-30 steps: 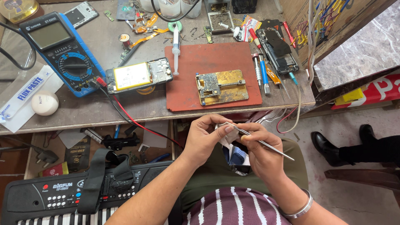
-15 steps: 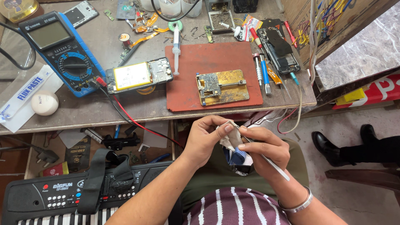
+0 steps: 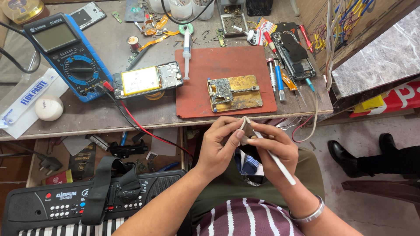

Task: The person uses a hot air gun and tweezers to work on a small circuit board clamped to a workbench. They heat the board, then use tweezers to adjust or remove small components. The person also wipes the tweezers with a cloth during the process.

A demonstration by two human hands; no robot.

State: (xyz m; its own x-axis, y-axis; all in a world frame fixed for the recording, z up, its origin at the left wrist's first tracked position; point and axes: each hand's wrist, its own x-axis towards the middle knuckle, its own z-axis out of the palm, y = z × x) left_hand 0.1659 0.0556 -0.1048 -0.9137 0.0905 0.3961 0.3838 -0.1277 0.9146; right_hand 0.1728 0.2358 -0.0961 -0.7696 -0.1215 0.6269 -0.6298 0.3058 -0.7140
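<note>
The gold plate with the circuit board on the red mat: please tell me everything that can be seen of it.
The gold plate is a flat, metal-looking rectangle lying on the red mat, slightly tilted. A grey circuit board sits on its left part, and a thin bar crosses it. Its surface looks worn and stained. No hand touches it; both hands work below the table edge.

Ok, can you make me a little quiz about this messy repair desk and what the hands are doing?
1. True or false: the right hand holds a thin white tool.
2. What lies on the red mat? A) a circuit board in a gold holder B) a banana C) a cup
3. What blue thing sits at the desk's far left?

Key:
1. True. The left hand pinches a small grey piece beside it.
2. A, the circuit board.
3. The blue meter with a dial and screen.
</note>
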